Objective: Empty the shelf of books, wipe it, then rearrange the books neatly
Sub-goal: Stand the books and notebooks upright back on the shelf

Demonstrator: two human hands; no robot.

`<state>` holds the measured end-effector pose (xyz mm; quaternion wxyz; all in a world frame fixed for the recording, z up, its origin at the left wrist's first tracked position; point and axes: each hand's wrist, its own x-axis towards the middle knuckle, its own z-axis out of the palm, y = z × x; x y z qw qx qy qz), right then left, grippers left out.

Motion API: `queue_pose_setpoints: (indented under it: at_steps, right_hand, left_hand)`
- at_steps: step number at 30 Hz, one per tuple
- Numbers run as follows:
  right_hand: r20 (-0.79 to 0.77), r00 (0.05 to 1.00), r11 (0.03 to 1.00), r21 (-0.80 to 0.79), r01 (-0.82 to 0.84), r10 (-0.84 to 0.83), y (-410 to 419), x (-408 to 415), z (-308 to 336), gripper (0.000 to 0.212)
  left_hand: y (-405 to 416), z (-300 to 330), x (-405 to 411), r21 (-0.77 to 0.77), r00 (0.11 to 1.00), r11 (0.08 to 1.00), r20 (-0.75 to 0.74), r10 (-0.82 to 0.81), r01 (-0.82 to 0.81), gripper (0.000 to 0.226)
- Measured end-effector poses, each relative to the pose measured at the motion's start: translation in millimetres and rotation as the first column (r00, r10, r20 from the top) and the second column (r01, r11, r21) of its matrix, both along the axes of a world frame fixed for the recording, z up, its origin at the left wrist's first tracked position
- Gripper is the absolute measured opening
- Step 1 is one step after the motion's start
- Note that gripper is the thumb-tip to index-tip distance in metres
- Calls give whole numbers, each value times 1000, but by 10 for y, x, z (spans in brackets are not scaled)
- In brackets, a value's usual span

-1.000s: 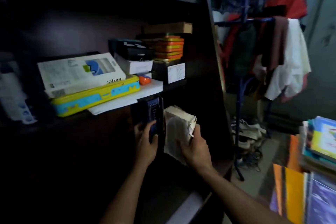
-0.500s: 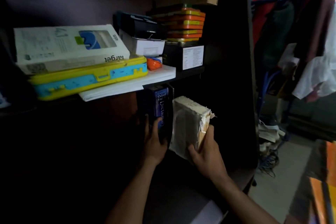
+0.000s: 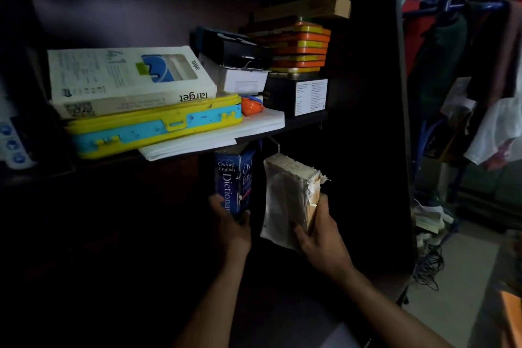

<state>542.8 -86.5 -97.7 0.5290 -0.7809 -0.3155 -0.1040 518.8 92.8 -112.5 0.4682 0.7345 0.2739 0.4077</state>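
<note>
While the left hand (image 3: 231,232) grips the blue "Oxford English Dictionary" (image 3: 233,178), right hand (image 3: 322,237) fingers clasp a tattered coverless book (image 3: 288,195).

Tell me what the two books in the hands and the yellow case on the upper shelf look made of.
Dictionary: paper with a glossy printed blue cover, going by its sheen. Worn book: bare yellowed paper, its spine torn and frayed, with some thin white wrap over the front, perhaps plastic or paper. Yellow case: probably moulded plastic, smooth, with turquoise trim and clasps.
</note>
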Motion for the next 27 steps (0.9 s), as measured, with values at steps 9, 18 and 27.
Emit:
queue_pose_setpoints:
  at_steps: [9,18,27]
  right_hand:
    - [18,998,995,-67,68,-66,458,225,21,60]
    - [19,998,998,-36,56,-56,531,309,-3,55]
    - [94,985,971,-181,158,-143,527,325,-22,71]
  left_hand:
    - [35,-33,2,-33,994,997,75,78,-76,66]
    - [-15,-3,-10,65,997,995,7,-73,72,120]
    - [-74,-56,-15,280,994,957,-98,-44,70,137]
